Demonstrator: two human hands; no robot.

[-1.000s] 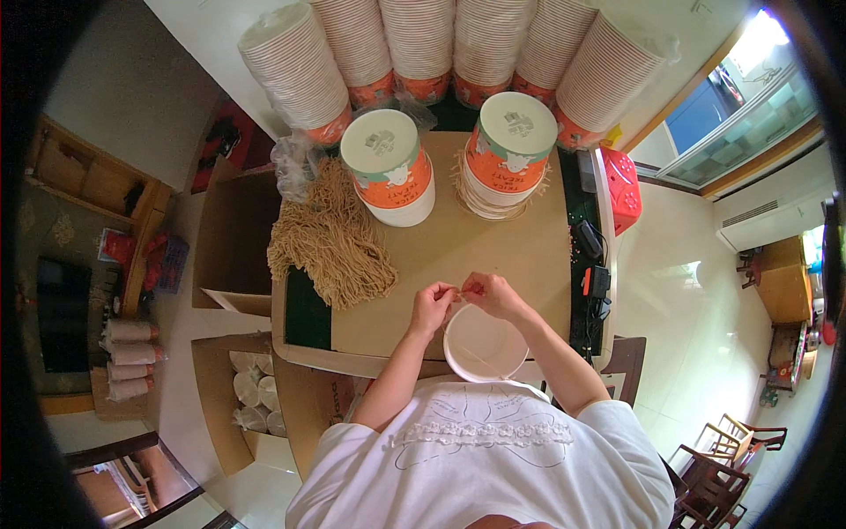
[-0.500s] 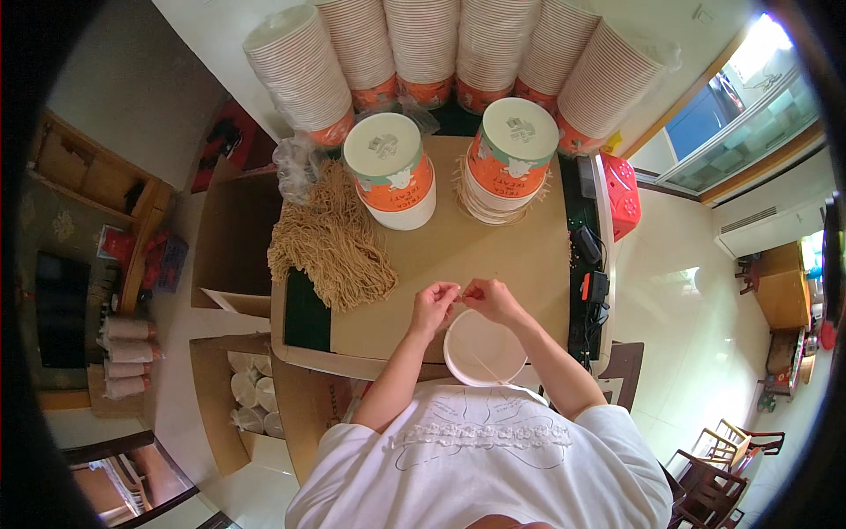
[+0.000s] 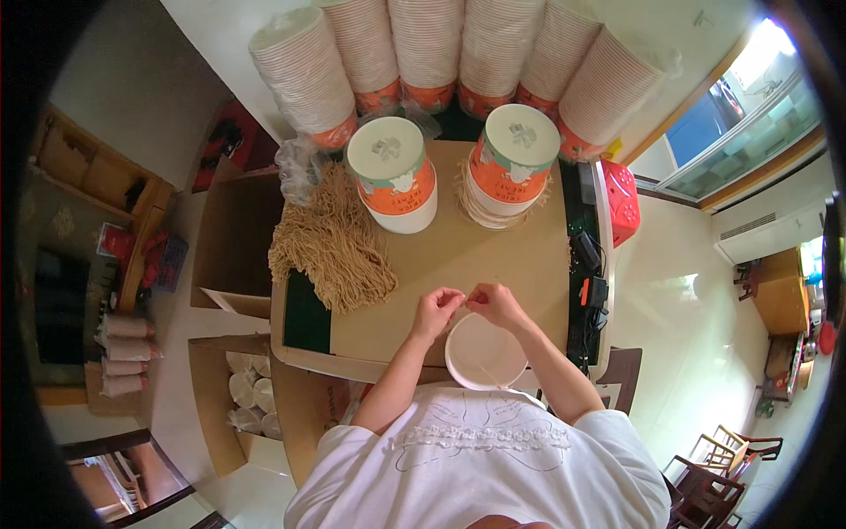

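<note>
Above the far rim of a white paper bucket (image 3: 484, 348), my left hand (image 3: 438, 311) and my right hand (image 3: 495, 304) meet with fingertips pinched. Between them is a tiny bit of what looks like thin tan cord, mostly hidden by the fingers. The bucket stands mouth up at the table's near edge, against my shirt, with a strand of cord at its near rim. To the left of my hands lies a big heap of tan cords (image 3: 339, 256).
Two upside-down bucket stacks, left (image 3: 398, 210) and right (image 3: 502, 189), stand beyond my hands; cord loops ring the right one. Tall wrapped bucket stacks (image 3: 426, 48) line the wall. Black adapters (image 3: 592, 291) lie along the right edge. Open cartons (image 3: 216, 397) stand at left; a red stool (image 3: 622, 203) at right.
My fingertips have shifted slightly and the wrists have turned a little, still pinched close together. The strand in the bucket lies nearer its near rim. The view has tilted slightly.
</note>
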